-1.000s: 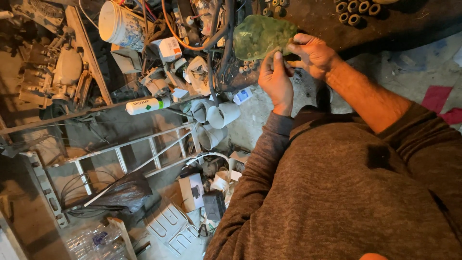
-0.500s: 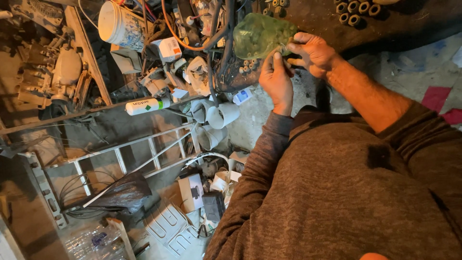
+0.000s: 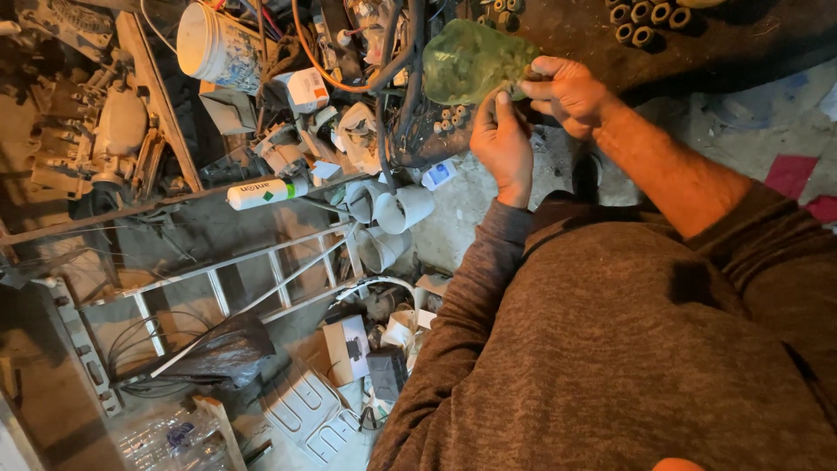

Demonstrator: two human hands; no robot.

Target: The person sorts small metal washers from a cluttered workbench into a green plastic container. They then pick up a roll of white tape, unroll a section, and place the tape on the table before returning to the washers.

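Green plastic bag, translucent and bulging, is held up in front of the person, above the cluttered floor, near the top middle of the view. Left hand is raised just below the bag; its fingers are extended upward and touch the bag's lower right end, not clenched. Right hand sits just right of the bag; its fingers are curled and pinch the bag's gathered end. The two hands are close together, nearly touching. Contents of the bag cannot be made out.

Both forearms come up from a brown-grey sweater filling the lower right.

On the floor, left of the hands: a white bucket toward the top left, an orange cable looping beside it, a white tube with green label lying flat, and a cluster of white pipe fittings just below the cable tangle. A white metal ladder lies flat further down, with a black bag on its lower end. Small dark pipe pieces sit in a row at the top right.
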